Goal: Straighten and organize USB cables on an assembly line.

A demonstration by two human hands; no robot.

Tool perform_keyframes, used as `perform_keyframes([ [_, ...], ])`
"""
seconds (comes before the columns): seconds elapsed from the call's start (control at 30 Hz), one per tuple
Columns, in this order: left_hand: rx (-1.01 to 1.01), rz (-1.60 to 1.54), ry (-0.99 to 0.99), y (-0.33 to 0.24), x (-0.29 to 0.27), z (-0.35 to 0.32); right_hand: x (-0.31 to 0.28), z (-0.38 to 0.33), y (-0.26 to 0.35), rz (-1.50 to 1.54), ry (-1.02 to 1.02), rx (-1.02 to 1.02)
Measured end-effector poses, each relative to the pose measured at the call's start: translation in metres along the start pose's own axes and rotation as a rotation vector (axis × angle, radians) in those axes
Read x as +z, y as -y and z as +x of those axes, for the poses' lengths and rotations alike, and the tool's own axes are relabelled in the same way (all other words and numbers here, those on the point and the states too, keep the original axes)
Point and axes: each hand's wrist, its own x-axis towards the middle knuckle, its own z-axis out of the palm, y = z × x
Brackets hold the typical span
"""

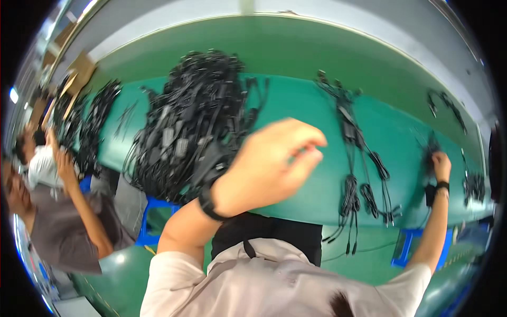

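My left hand [272,164] is raised over the green table [296,100], blurred, with a black band on the wrist. Its fingers curl in against the thumb and I see nothing in them. It hovers just right of a big heap of black cables with adapter blocks [193,127]. My right hand [441,165] is stretched far to the right, also with a black wristband, and closes on a small tangle of black cable [430,147] lying on the table.
A string of bundled black cables [354,158] hangs over the near table edge. More cables lie at the far right [449,108] and right edge [474,186]. Two other people [58,179] work at another cable pile [92,121] on the left. Blue stools [153,211] stand below the table.
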Motion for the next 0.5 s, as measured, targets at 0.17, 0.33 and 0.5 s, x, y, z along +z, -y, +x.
perform_keyframes([
  [0.17,0.052,0.394,0.147,0.045,0.011,-0.009,0.008,0.018,-0.005,0.14,0.016,0.026],
  [0.33,-0.327,0.868,-0.028,0.098,-0.035,-0.013,0.007,0.009,-0.008,0.183,0.086,0.105],
  [0.5,-0.331,0.829,0.131,0.118,-0.041,-0.017,-0.005,0.003,0.004,0.19,0.05,0.096],
])
